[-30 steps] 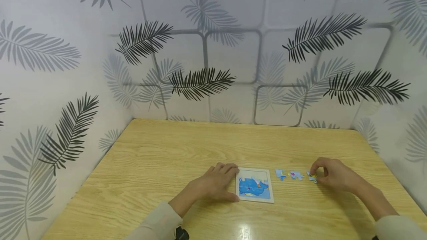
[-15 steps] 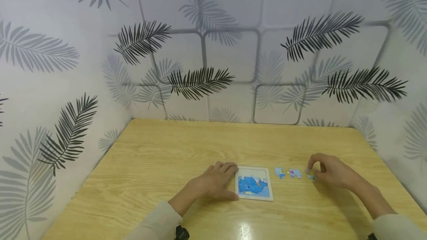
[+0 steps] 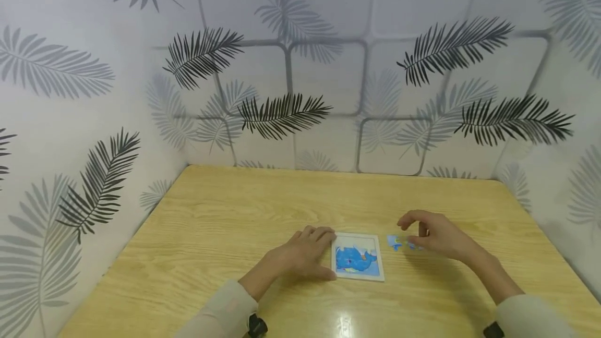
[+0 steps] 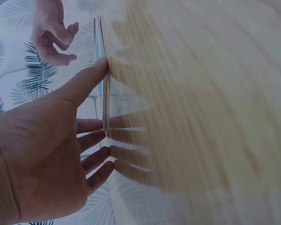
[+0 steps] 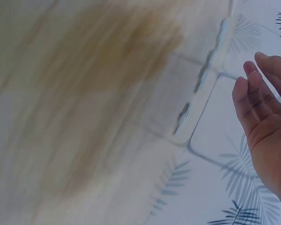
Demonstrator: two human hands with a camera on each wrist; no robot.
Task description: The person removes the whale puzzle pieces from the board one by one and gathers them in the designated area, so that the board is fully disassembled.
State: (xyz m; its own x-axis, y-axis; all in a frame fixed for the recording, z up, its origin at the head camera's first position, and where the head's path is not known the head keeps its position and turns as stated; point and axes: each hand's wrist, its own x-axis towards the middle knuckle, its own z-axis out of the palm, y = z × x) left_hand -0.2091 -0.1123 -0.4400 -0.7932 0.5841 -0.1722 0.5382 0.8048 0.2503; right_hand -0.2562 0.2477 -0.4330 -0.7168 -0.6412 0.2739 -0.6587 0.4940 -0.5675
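Note:
My left hand point(image 3: 300, 257) holds a white-rimmed puzzle tray point(image 3: 359, 277) by its left side. The thumb is at the near corner and the fingers are at the far one. Inside lies a blue whale picture point(image 3: 349, 260), with a pale strip along the top. A light-blue jigsaw piece point(image 3: 393, 242) rests to the right of the tray. My right hand point(image 3: 436, 236) hovers over the pieces beside it, fingers loosely bent and apart, with nothing visible between them. It partly covers another piece point(image 3: 412, 246). Thin pieces point(image 5: 181, 117) show edge-on in the right wrist view.
A wood-grain table point(image 3: 235, 213) carries everything. Behind it and at both sides stand pale walls point(image 3: 324, 145) with a leaf pattern. Light glares off the near table edge point(image 3: 345, 322).
My right hand has left the rightmost puzzle piece and moved left, over the middle one. The rightmost piece is now out of sight in the head view. My left hand stays on the tray.

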